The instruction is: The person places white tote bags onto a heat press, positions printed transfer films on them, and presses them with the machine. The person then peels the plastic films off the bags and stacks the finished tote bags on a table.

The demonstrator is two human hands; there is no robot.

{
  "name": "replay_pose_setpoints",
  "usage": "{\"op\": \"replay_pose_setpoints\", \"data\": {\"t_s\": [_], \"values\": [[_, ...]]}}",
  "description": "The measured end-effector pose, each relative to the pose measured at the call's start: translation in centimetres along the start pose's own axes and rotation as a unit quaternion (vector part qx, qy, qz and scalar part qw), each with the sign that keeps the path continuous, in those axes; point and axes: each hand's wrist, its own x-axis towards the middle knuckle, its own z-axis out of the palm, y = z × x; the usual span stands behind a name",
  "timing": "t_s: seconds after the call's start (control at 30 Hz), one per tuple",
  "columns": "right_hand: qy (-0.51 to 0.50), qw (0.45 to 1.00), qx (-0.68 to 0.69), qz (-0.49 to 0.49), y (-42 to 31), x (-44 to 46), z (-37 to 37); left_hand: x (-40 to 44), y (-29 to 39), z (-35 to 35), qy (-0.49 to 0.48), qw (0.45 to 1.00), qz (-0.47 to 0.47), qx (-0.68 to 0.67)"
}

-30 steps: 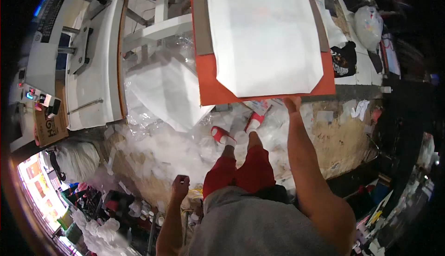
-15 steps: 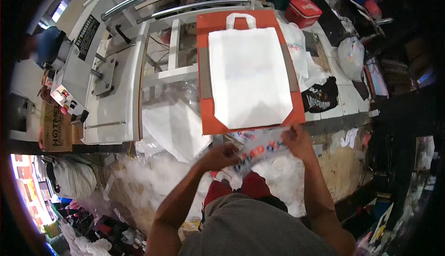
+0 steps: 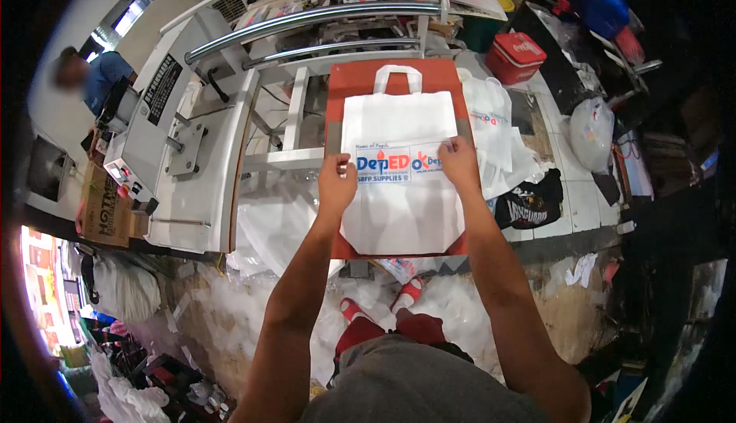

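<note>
A white fabric tote bag (image 3: 400, 220) lies flat on a red board (image 3: 443, 78), its loop handle at the far end. Across the bag's middle stretches a clear printed film (image 3: 391, 164) with "DepED" lettering in blue and red. My left hand (image 3: 337, 184) pinches the film's left edge, and my right hand (image 3: 461, 165) pinches its right edge. The film lies over or just above the fabric; whether it touches everywhere I cannot tell.
A white press machine (image 3: 184, 143) stands to the left, with metal rails (image 3: 314, 31) beyond the board. White printed bags (image 3: 491, 113), a black bag (image 3: 530, 202) and a red cooler (image 3: 515, 57) sit at right. Another person (image 3: 107, 78) is at far left.
Both hands have moved forward from below the board's near edge, carrying the printed film up over the tote bag. The film is now spread out with its lettering readable.
</note>
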Motion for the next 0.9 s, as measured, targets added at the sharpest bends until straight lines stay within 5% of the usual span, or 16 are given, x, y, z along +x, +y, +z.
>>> {"op": "replay_pose_setpoints", "data": {"t_s": [0.2,0.4,0.47,0.57,0.67,0.9], "values": [[0.036,0.997,-0.066,0.014,-1.4,1.0,1.3,-2.0,-0.1,-1.3,-0.002,0.995,0.059,0.078],[0.113,0.983,-0.052,-0.133,-1.7,-2.3,-1.8,-2.9,-0.7,-2.2,-0.031,0.985,0.108,0.129],[-0.009,0.956,-0.176,-0.236,-2.2,-5.5,-3.3,-2.9,-0.4,-2.2,-0.034,0.979,0.139,0.148],[-0.044,0.922,-0.267,-0.278,-2.2,-8.5,-2.3,-3.3,0.1,-1.3,-0.047,0.967,0.17,0.183],[-0.119,0.897,-0.349,-0.245,-0.2,-9.5,-1.4,-3.8,-0.7,-0.9,-0.072,0.949,0.186,0.244],[-0.118,0.897,-0.347,-0.245,0.8,-9.7,-1.3,-4.2,-0.9,-0.6,-0.092,0.933,0.187,0.294]]}}
